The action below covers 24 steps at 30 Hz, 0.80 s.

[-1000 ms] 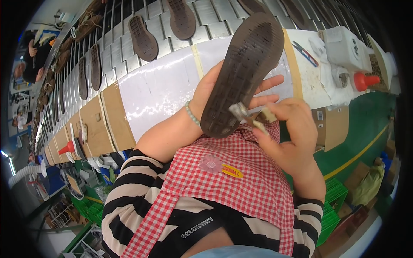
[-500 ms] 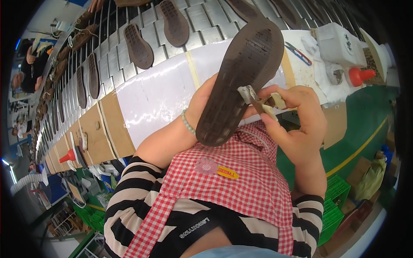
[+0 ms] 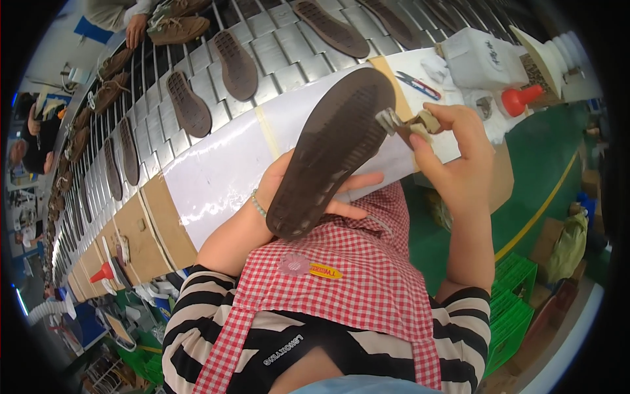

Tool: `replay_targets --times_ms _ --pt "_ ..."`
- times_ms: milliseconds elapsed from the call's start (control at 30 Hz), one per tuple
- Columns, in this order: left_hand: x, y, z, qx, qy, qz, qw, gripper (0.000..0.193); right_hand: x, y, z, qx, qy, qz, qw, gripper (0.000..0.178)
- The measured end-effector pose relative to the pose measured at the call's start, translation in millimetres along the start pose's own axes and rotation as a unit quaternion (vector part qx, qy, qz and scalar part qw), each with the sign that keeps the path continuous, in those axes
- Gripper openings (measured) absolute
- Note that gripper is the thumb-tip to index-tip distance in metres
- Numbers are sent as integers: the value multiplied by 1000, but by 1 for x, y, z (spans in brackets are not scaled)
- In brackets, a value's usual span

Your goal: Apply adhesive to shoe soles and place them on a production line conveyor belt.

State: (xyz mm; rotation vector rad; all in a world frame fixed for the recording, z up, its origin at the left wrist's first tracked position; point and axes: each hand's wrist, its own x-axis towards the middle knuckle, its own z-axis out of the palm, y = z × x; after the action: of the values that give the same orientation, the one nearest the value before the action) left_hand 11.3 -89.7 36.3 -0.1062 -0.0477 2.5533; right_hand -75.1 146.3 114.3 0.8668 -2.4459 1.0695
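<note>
A dark brown shoe sole (image 3: 331,148) is held tilted over the front of the work table, its patterned face toward me. My left hand (image 3: 274,177) supports it from beneath, with two fingers stretched out past its right edge. My right hand (image 3: 462,154) pinches a small brush-like tool (image 3: 407,126) with a brown handle, pale wrapping and a whitish, caked head. That head is at the sole's upper right edge; whether it touches the sole I cannot tell.
Beyond the white sheet (image 3: 216,180), a slatted metal conveyor (image 3: 269,39) carries several soles (image 3: 235,64) and brown shoes (image 3: 177,29). Another person's hand (image 3: 136,31) is beside the shoes. Thread snips (image 3: 418,85), a white jug (image 3: 482,58) and a red nozzle cap (image 3: 522,100) lie at right.
The sole has shifted left, and the brush head has gone from its middle to its upper right edge. My left fingers now show past the sole. Another person's arm has come in at upper left.
</note>
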Motion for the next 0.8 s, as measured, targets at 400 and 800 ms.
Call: replay_targets --times_ms 400,800 --pt "25 60 -5 198 -74 313 926 61 -8 132 -79 -265 148 139 942 39" --pt "-23 49 -21 45 172 107 978 86 -15 200 -79 -414 50 141 898 35"
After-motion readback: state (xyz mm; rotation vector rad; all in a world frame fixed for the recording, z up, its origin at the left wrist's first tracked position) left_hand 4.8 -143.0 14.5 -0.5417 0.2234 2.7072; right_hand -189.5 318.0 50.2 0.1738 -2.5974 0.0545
